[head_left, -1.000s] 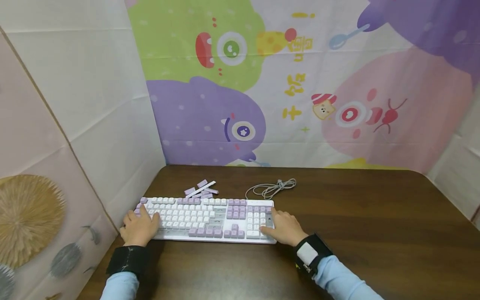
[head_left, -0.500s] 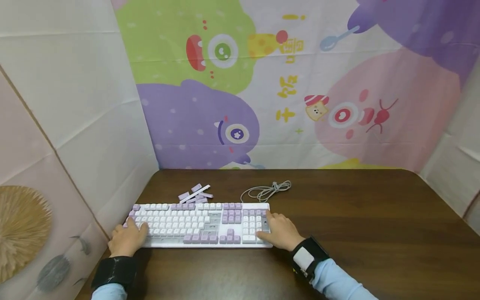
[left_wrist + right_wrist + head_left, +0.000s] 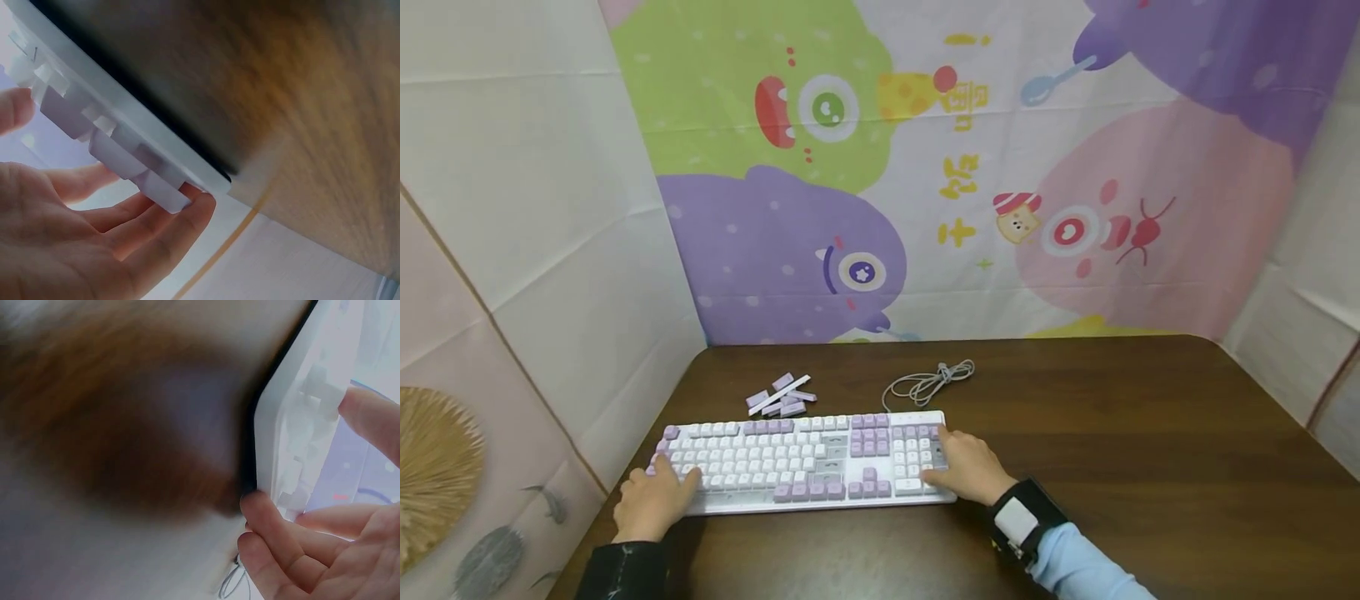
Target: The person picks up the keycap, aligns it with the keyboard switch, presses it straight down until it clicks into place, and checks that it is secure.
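A white and lilac computer keyboard (image 3: 760, 467) lies on the brown table, its left end slightly nearer to me. My left hand (image 3: 653, 500) holds its left end. In the left wrist view, the fingertips (image 3: 201, 206) touch the end beside the lilac keys, with the thumb above the keys. My right hand (image 3: 973, 468) holds the right end. Its fingertips (image 3: 256, 503) bear on the side edge in the right wrist view, and the thumb (image 3: 369, 415) reaches over the keys. The keyboard's underside is hidden in the head view.
Behind the keyboard's left half lies a small pile of loose lilac keycaps (image 3: 792, 409) with a white bar (image 3: 778, 395) across it. A coiled grey cable (image 3: 928, 383) lies behind the right half. A cartoon cloth (image 3: 850, 208) hangs beyond the table's (image 3: 1112, 467) back edge.
The head view has shifted. With both hands at its ends, the keyboard has come slightly nearer to me and turned a little, and a gap has opened toward the loose keycaps.
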Available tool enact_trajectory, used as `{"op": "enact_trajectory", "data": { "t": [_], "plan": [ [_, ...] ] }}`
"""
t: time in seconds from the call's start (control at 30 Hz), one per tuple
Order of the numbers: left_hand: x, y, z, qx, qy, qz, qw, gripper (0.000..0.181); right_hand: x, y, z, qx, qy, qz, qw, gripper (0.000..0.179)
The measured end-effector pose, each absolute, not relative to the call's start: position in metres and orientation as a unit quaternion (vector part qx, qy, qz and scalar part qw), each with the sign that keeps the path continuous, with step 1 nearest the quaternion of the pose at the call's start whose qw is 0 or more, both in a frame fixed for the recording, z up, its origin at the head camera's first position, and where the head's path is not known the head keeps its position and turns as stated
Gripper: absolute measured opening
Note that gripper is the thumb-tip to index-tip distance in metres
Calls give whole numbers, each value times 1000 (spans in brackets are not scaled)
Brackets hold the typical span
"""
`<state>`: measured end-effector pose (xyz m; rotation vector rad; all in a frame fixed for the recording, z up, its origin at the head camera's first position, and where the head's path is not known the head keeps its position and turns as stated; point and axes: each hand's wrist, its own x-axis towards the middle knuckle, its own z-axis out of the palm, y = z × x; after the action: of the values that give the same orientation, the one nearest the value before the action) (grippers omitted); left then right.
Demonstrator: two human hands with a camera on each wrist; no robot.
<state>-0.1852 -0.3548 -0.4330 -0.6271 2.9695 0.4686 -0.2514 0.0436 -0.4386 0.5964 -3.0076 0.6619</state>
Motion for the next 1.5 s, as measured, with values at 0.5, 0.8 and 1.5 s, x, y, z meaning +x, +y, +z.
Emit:
{"op": "enact_trajectory", "data": {
  "t": [0.5,0.8,1.5],
  "plan": [
    [-175,-316,-438,-168,980,104,-5,71,-248,88,-437,166,-962,216,-24,76],
    [-173,-282,-435,-136,987,84,-11,65,-250,130,-434,161,-961,219,-51,80],
    [-187,-199,-436,-49,989,95,-100,50,-243,232,-428,130,-968,201,-73,85]
  ]
}}
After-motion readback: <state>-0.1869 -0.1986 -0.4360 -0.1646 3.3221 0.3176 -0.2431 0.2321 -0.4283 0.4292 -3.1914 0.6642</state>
